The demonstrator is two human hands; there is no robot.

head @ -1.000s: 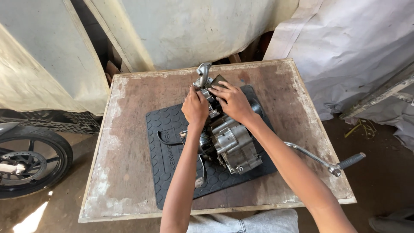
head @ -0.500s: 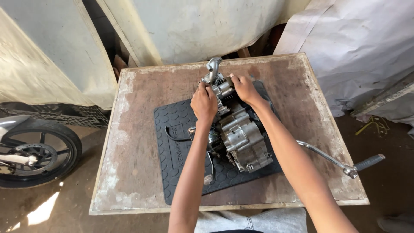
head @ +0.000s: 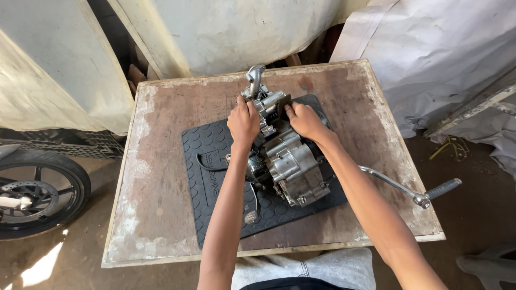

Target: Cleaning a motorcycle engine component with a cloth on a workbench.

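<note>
Head view: looking straight down at a worn wooden table (head: 161,177), with the person's two bare forearms reaching away from the camera.
Nearest: grey trousers (head: 322,268) at the bottom edge, tucked against the table's near side.
Mat: a black rubber mat (head: 207,161) with a round raised pattern lies on the tabletop, turned slightly askew to the table's edges.
Engine: a grey metal motorcycle engine (head: 290,166) sits on the mat, near the middle of the table, its long axis running from near right to far left.
Kick lever: a long metal lever with a black rubber grip (head: 411,190) sticks out from the engine's right side and reaches past the table's right edge.
Pedal: a small black lever with a round end (head: 250,215) lies on the mat just left of the engine's near end.
Left hand: the left hand (head: 243,122) is curled over the far left side of the engine, fingers wrapped onto the metal.
Right hand: the right hand (head: 305,120) grips the far right side of the engine's upper part, fingers bent over a dark piece there.
Far end: a grey curved pipe stub (head: 255,75) stands up from the engine just beyond both hands.
Left floor: a motorcycle wheel (head: 32,196) with a brake disc stands on the dirt floor.
Beyond: pale sheeting (head: 236,32) hangs behind the table.
</note>
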